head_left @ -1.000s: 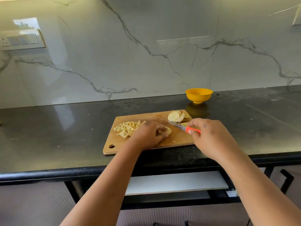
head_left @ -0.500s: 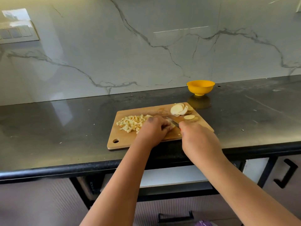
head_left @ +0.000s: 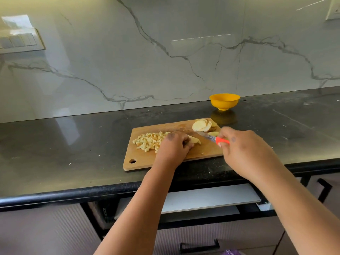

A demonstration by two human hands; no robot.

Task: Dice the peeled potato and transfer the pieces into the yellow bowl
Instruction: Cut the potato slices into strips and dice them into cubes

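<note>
A: What is lying on the counter (head_left: 55, 144)?
B: A cutting board (head_left: 202, 153) near the edge, and a bowl (head_left: 224, 101) sitting far right by the wall.
A: And the hands?
B: The right hand (head_left: 244, 150) is gripping a knife (head_left: 213, 138). The left hand (head_left: 173, 148) is curling over potato slices (head_left: 194, 139), with dice (head_left: 149, 141) lying left and more slices (head_left: 202, 125) at the far right corner.
</note>
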